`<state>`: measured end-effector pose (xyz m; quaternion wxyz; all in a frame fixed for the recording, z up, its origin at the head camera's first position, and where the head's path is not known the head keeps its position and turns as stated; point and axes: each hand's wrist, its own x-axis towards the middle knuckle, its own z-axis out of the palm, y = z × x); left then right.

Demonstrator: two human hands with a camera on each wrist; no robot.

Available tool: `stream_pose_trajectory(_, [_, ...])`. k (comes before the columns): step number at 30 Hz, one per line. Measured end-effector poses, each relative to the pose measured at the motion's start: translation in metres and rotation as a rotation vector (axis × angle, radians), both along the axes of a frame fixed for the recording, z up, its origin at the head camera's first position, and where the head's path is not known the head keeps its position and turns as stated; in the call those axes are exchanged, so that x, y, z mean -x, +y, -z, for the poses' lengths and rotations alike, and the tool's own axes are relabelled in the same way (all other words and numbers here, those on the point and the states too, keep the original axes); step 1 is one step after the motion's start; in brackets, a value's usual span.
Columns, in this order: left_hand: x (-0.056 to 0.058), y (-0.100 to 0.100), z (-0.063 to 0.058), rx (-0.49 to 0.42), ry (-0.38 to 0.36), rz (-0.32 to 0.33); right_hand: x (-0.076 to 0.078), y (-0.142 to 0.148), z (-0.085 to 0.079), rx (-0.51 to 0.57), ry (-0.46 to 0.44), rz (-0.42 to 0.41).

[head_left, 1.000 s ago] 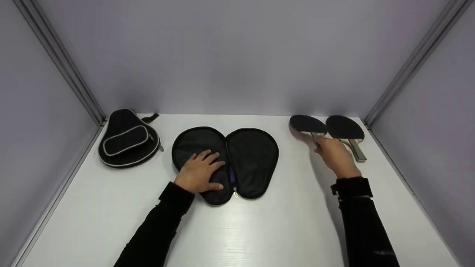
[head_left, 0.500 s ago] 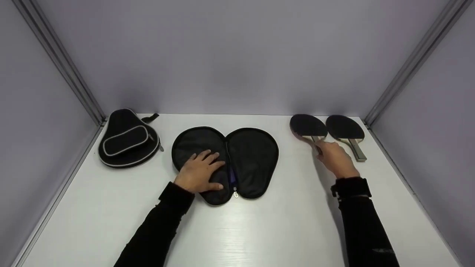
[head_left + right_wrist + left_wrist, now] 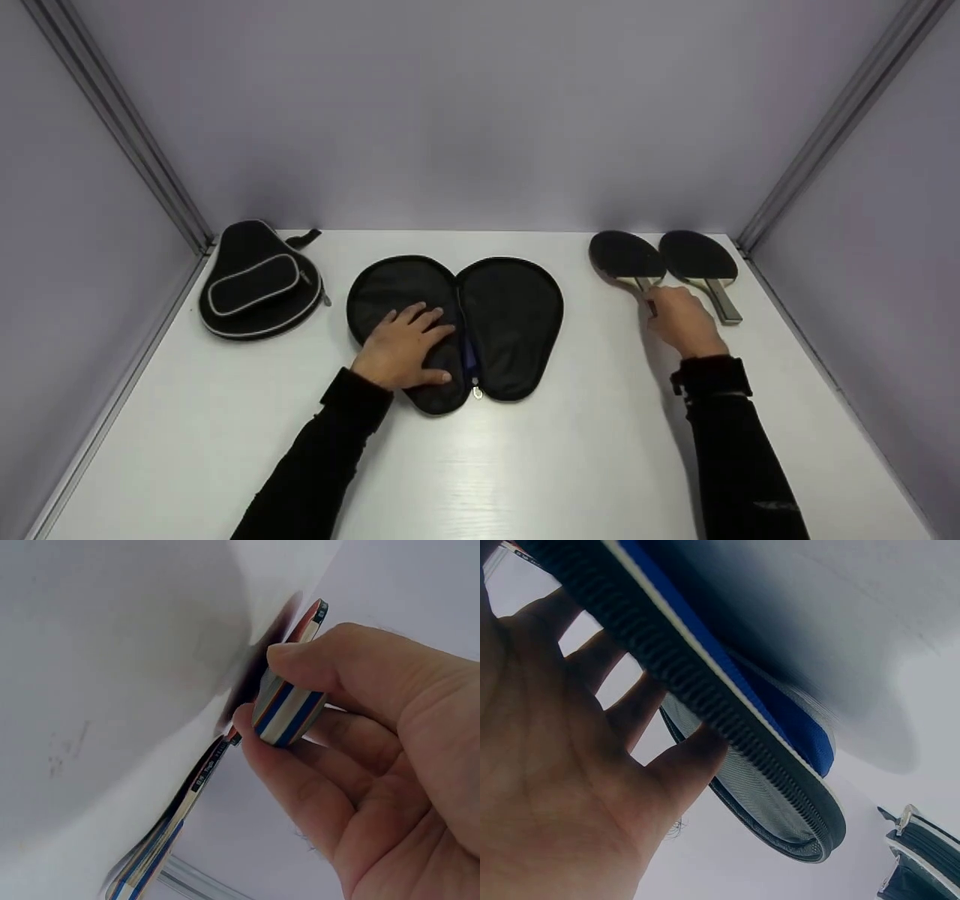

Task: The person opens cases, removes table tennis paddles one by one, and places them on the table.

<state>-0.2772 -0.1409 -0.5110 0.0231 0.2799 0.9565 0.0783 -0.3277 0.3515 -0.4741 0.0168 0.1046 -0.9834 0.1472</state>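
My left hand rests with spread, straight fingers on the left half of an unzipped black paddle case, which lies opened flat in the middle of the table. Blue lining shows at its fold. In the left wrist view the case's zipper edge runs past the fingers. On the right, my right hand pinches the handle of a black-faced table tennis paddle between thumb and fingers. The striped butt of that handle shows in the right wrist view. Close beside it lies a second paddle.
Another black paddle case, with light piping and a small front pocket, lies at the back left. Grey walls enclose the white table at the back and sides.
The paddle in my right hand has come down from a tilt to lie flatter and shifted slightly right, the hand drawing back along its handle. My left hand has kept still.
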Motion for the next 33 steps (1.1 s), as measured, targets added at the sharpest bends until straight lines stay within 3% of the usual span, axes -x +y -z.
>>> stream_pose_trajectory(2, [0.007,-0.003,0.012,-0.007,0.035,0.006,0.000,-0.001,-0.001,0.007,-0.009,0.016])
stream_pose_trajectory(4, [0.009,-0.003,0.016,-0.007,0.033,0.004,0.000,-0.001,0.000,0.006,-0.011,0.024])
stream_pose_trajectory(6, [0.006,-0.001,0.009,0.008,0.015,0.001,0.001,0.000,0.002,0.005,-0.006,0.028])
stream_pose_trajectory(9, [0.006,-0.001,0.008,-0.015,-0.005,-0.002,0.001,0.002,0.005,0.003,0.001,0.021])
stream_pose_trajectory(13, [0.011,-0.005,0.019,-0.057,0.002,0.000,0.001,0.005,0.007,-0.007,-0.016,0.007])
stream_pose_trajectory(18, [0.012,-0.004,0.018,-0.029,0.001,-0.001,-0.001,0.004,0.004,-0.014,-0.005,0.004])
stream_pose_trajectory(25, [0.006,-0.003,0.010,-0.001,0.016,0.006,-0.002,-0.019,-0.009,-0.040,0.111,-0.068])
stream_pose_trajectory(31, [0.011,-0.008,0.019,-0.024,0.050,0.008,-0.009,-0.047,-0.018,-0.055,0.234,-0.146])
stream_pose_trajectory(33, [0.007,-0.007,0.011,-0.002,0.054,0.007,-0.012,-0.056,-0.019,-0.070,0.264,-0.177])
